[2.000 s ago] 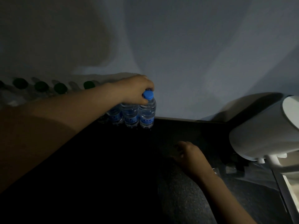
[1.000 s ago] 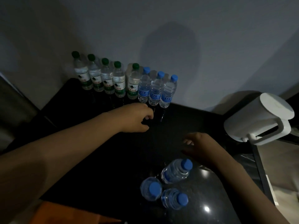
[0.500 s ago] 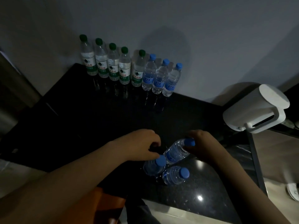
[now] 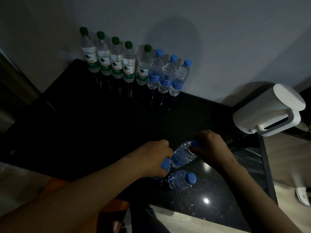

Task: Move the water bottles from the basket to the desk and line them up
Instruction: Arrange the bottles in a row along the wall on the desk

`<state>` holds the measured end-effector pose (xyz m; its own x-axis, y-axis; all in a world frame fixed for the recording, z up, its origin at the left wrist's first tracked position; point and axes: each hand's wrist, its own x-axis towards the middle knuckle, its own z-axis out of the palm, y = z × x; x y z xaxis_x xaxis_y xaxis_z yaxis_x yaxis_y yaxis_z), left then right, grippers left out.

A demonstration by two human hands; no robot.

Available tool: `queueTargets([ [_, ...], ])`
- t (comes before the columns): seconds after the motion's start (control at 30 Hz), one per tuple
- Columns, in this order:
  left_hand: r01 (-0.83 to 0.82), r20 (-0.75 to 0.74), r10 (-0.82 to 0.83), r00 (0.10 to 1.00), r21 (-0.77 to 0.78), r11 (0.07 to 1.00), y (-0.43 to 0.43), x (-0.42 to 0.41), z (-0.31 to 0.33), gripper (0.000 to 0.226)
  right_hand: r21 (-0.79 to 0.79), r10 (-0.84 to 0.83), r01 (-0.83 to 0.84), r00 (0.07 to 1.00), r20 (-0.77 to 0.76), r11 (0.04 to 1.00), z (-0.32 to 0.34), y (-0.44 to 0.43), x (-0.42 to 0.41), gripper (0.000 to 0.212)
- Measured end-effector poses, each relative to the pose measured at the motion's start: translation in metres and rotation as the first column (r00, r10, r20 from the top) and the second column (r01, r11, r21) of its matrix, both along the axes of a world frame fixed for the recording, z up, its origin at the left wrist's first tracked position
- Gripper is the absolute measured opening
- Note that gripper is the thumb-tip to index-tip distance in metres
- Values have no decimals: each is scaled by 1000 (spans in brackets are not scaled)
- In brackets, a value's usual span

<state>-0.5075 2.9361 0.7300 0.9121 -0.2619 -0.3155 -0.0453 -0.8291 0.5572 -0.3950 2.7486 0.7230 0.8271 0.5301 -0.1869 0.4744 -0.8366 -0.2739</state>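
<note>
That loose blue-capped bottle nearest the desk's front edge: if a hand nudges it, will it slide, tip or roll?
The loose blue-capped bottle looks full, so probably heavy enough to resist a light nudge. Its narrow, tall shape makes it apt to tip if pushed near the cap. Once down, its round ribbed body would likely roll on the glossy desk, possibly toward the near edge.

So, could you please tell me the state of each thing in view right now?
Green-capped bottles: five, upright, capped, in a row at the wall.
Blue-capped bottles in the row: three, upright, capped.
Tilted bottle: capped, right hand gripping its cap end.
Second bottle: mostly hidden, left hand closed at its cap.
Third bottle: capped, untouched.
White jug: lid shut.
</note>
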Motion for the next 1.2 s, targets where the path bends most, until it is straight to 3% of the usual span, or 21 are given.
queueTargets([
  [0.47,-58,74,54,996,53,997,27,33,6,22,129,-82,90,994,-65,987,19,17,82,28],
  [1.2,-190,100,189,977,5,982,70,163,32,22,176,-156,147,987,42,973,7,68,284,28],
])
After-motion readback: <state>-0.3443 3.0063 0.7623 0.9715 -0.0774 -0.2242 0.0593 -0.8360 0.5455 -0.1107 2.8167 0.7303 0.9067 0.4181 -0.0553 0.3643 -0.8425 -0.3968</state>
